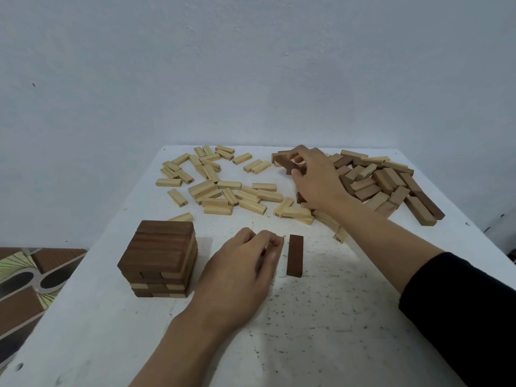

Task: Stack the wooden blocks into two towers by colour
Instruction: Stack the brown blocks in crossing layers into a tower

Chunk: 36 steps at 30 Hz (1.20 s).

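A dark-wood tower [162, 256], several layers high, stands on the white table [321, 331] at the near left. My left hand [240, 272] rests just right of it, fingers curled round what looks like a dark block, mostly hidden. Another dark block [295, 255] lies flat beside those fingers. My right hand [315, 177] reaches to the far side and pinches a dark brown block [289, 164] at the edge of the mixed brown pile [391, 185]. Several pale blocks [220, 185] lie scattered at the far middle.
The table backs onto a plain wall. Its left edge runs diagonally past the tower, with a patterned floor [30, 280] below. Bare speckled tabletop lies in front of my left hand and to the near right.
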{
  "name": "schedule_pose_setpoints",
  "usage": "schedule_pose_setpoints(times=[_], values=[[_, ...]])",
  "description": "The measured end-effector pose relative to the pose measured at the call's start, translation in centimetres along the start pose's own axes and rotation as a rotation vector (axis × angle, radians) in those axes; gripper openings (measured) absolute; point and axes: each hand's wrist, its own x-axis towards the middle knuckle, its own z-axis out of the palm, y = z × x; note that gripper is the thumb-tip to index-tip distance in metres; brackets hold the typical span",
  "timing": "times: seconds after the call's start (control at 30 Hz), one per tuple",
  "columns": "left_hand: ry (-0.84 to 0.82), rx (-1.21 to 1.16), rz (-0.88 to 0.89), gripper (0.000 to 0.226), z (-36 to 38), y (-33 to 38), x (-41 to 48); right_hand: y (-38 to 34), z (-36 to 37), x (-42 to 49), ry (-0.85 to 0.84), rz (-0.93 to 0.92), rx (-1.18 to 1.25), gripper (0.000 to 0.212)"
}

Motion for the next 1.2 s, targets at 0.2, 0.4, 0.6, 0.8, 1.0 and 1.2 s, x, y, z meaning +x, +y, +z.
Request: schedule_pose_setpoints(times=[0.2, 0.4, 0.6, 0.8, 1.0, 1.2], values=[[-0.015, 0.021, 0.007, 0.032, 0.0, -0.2, 0.1, -1.4, -3.8, -6.1, -0.048, 0.087, 0.2, 0.022], [-0.032, 0.029, 0.003, 0.034, 0.0, 0.0, 0.0, -1.4, -6.6, -12.7, -0.045, -0.054, 0.002, 0.013], [-0.027, 0.026, -0.009, 0.035, 0.0, 0.2, 0.0, -0.4, -5.3, -14.8, -0.163, -0.209, -0.031, 0.034], [-0.04, 0.001, -0.022, 0.042, -0.3, 0.7, -0.3, -0.4, -4.8, -14.8, -0.176, -0.283, 0.104, 0.028], [-0.056, -0.012, -0.028, 0.057, -0.3, 1.2, -0.7, 0.5, -4.7, -14.7, -0.164, -0.258, 0.171, 0.025], [-0.086, 0.059, 0.032, 0.066, -0.1, 1.2, -0.6, 0.8, -4.6, -14.3, -0.241, -0.17, 0.058, 0.054]])
